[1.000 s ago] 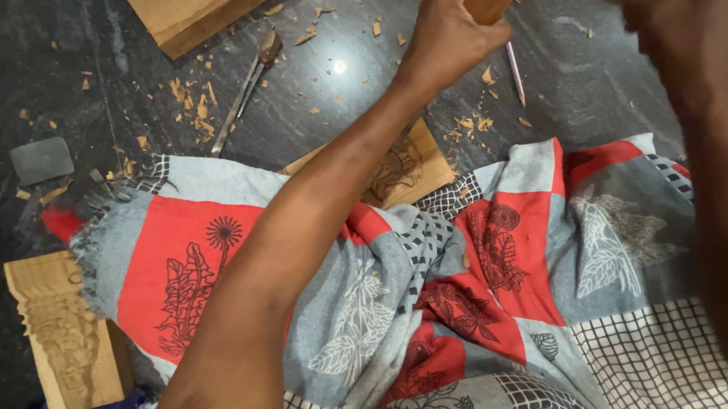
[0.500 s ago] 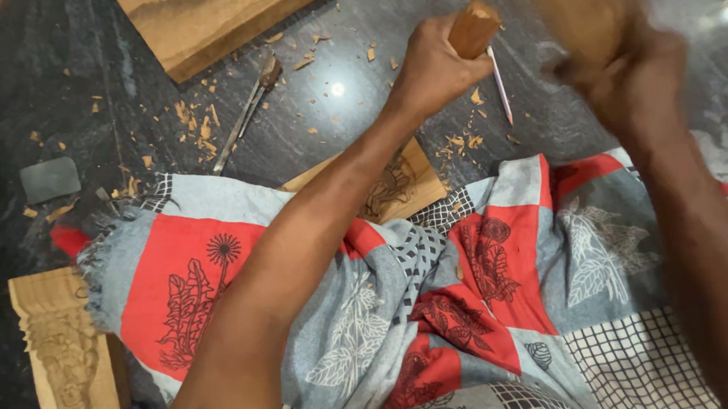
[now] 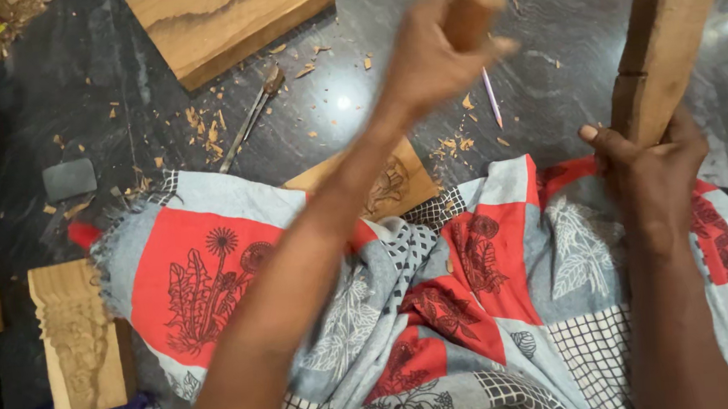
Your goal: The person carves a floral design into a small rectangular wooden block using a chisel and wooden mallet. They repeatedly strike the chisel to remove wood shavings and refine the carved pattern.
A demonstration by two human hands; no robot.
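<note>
My left hand [image 3: 431, 59] is shut on the round wooden handle of a chisel [image 3: 474, 7], held at the top middle; a thin metal shaft [image 3: 491, 97] points down from it to the dark floor. At the right, my right hand [image 3: 647, 155] grips a long wooden mallet block [image 3: 664, 38] that stands upright. A flat carved wooden piece [image 3: 392, 181] pokes out from under the patterned red, grey and white cloth [image 3: 472, 291] over my lap, just below my left forearm.
A thick wooden board [image 3: 232, 21] lies at the top. A second metal tool [image 3: 251, 118] and wood chips [image 3: 205, 126] lie on the dark stone floor. A grey stone [image 3: 69, 178] and a carved wooden block [image 3: 79, 344] are at the left.
My right hand swung the mallet in toward the chisel handle, then drew back down to the right. My left hand stayed on the handle, shifting only slightly.
</note>
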